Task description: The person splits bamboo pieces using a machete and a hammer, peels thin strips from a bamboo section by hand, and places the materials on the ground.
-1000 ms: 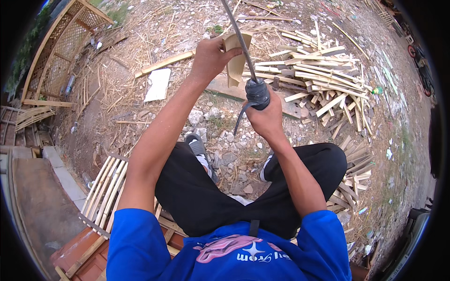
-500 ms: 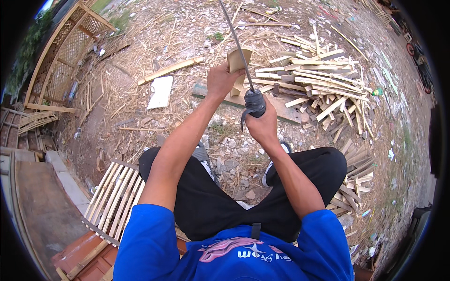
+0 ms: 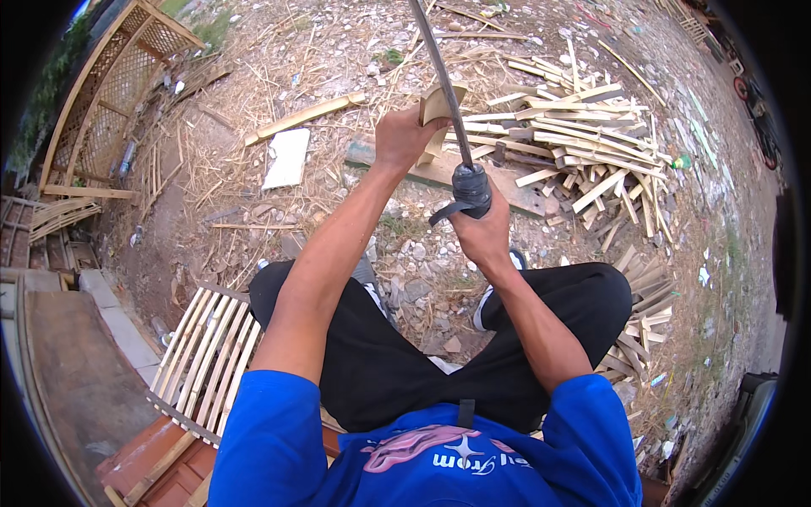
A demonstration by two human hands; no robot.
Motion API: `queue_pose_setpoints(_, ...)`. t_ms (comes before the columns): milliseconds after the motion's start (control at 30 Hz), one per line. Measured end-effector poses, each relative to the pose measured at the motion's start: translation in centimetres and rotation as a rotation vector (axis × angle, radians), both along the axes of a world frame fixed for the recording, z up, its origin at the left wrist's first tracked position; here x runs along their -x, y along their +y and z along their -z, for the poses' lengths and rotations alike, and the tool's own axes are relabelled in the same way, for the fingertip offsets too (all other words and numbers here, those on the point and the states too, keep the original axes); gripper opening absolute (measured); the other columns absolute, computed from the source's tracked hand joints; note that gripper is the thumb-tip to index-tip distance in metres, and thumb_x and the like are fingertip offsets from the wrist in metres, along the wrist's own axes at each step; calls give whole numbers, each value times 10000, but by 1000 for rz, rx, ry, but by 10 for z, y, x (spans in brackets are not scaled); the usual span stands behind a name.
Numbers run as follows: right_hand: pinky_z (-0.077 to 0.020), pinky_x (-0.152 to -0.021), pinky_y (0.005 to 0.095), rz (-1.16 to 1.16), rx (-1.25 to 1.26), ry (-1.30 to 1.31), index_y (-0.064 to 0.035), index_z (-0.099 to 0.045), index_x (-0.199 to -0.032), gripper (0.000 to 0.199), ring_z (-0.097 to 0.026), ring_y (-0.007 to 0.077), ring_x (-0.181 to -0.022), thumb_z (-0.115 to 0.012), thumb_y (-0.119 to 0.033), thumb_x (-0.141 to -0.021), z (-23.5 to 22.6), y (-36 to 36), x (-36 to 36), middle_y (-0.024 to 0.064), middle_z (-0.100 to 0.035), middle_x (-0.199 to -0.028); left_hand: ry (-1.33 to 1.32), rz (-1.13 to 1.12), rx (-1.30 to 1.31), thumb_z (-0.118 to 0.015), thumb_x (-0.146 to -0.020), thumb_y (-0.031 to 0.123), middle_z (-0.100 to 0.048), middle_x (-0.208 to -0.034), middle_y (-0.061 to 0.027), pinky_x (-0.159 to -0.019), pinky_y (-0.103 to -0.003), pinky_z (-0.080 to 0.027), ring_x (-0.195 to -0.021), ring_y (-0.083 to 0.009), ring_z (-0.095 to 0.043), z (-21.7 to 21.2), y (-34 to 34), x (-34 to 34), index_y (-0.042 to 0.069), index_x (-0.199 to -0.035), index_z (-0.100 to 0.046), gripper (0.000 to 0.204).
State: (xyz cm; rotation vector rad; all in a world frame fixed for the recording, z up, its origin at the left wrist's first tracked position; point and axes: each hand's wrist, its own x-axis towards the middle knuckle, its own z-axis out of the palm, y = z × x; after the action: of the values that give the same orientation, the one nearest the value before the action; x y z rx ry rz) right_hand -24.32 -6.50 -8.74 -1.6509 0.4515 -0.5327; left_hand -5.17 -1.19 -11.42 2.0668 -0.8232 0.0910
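Observation:
My right hand (image 3: 483, 235) is wrapped round the black taped handle of a machete (image 3: 473, 188). Its long, narrow dark blade points away from me and slants a little to the left. A short piece of split bamboo (image 3: 435, 103) is gripped upright in my left hand (image 3: 401, 139), with the fingers closed on its near side. The blade crosses in front of the bamboo's right edge; whether they touch I cannot tell. Beneath both hands a wooden plank (image 3: 517, 188) with a greenish edge lies on the ground.
Split strips lie in a large pile (image 3: 583, 154) to the right, with a smaller stack (image 3: 646, 325) beside my right knee. Left of my hands are a white slab (image 3: 287, 159) and a long bamboo piece (image 3: 308, 116). A slatted panel (image 3: 203, 359) rests by my left leg.
Both hands have shifted slightly to the right, still holding the bamboo piece and the machete. The right hand is a little nearer to me, and the loose tape at the handle hangs farther left.

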Motion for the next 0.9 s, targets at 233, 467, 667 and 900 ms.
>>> queue_pose_setpoints(233,-449,-687,283,4,-57,-12,-20,-572,-949,249,-528,129,-708,-635,-14,-708,9,2,3,50,-589,-776,-148,-16,-17,-745,-775,475,-626,-609,-86,-504,-378,-452,-536,-279,-613,-4,2,0,119,-812,-688,362)
queue_pose_setpoints(467,-438,-664,271,-29,-156,11,-20,-558,-912,227,-513,109,-699,-648,-7,-703,19,0,3,14,-565,-768,-180,-3,-68,-736,-789,463,-622,-632,-103,-521,-402,-466,-584,-306,-628,-2,4,-2,84,-782,-621,396)
queue_pose_setpoints(667,-430,-640,258,-88,-194,2,-22,-556,-914,240,-508,90,-681,-671,-30,-704,-11,-7,5,-5,-559,-762,-152,-21,-34,-722,-799,476,-629,-648,-114,-549,-410,-477,-624,-317,-640,1,2,-13,73,-798,-630,413)
queue_pose_setpoints(900,-448,-668,271,17,52,-110,-24,-572,-966,282,-532,100,-699,-666,-33,-700,-38,-9,-5,15,-586,-787,-108,-28,-65,-692,-816,511,-643,-663,-115,-561,-412,-483,-621,-319,-642,6,3,-13,78,-836,-660,435)
